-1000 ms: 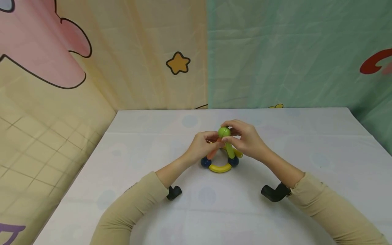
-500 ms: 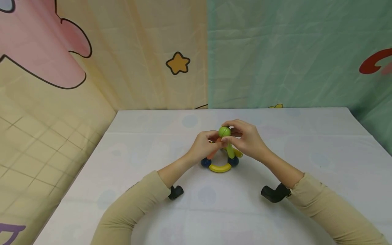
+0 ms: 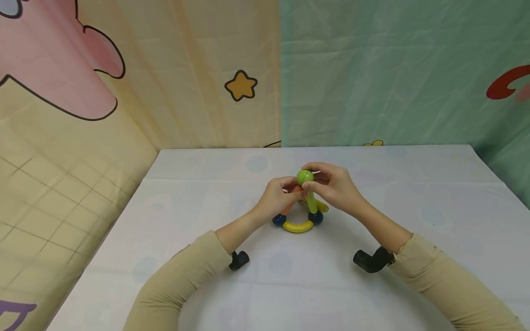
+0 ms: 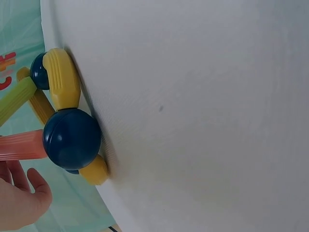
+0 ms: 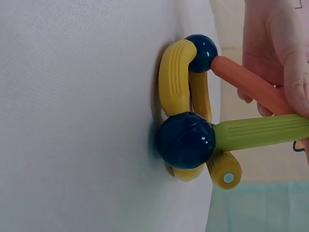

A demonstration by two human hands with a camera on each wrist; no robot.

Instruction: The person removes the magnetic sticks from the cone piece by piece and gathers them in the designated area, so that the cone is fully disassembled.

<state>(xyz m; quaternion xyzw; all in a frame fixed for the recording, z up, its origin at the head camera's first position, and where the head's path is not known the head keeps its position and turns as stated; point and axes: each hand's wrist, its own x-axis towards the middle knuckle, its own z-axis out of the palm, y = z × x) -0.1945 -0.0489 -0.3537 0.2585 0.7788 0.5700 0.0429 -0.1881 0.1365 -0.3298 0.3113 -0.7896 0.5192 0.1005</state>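
My left hand (image 3: 279,196) pinches the upper part of a slanted orange rod (image 5: 251,86), its thumb in front. My right hand (image 3: 336,187) holds a light green ball (image 3: 305,176) between thumb and fingers. Below the ball slopes a green rod (image 5: 263,132). Both rods rise from dark blue balls, one at the left (image 4: 72,139) and one at the right (image 5: 186,141). A curved yellow piece (image 3: 297,227) joins these blue balls at the front. Further yellow pieces lie behind. The hands hide the rods' top ends, so I cannot tell whether they touch the green ball.
The toy frame stands on a white-covered table (image 3: 281,285). Black curved pieces (image 3: 373,260) stick out beneath both forearms near the cuffs. Printed curtains (image 3: 186,82) hang behind the table, and one yellow rod (image 5: 225,170) juts out at the frame's right.
The green ball and my right hand have shifted very slightly to the right. My left hand stays almost in place, and the frame's base has hardly moved.
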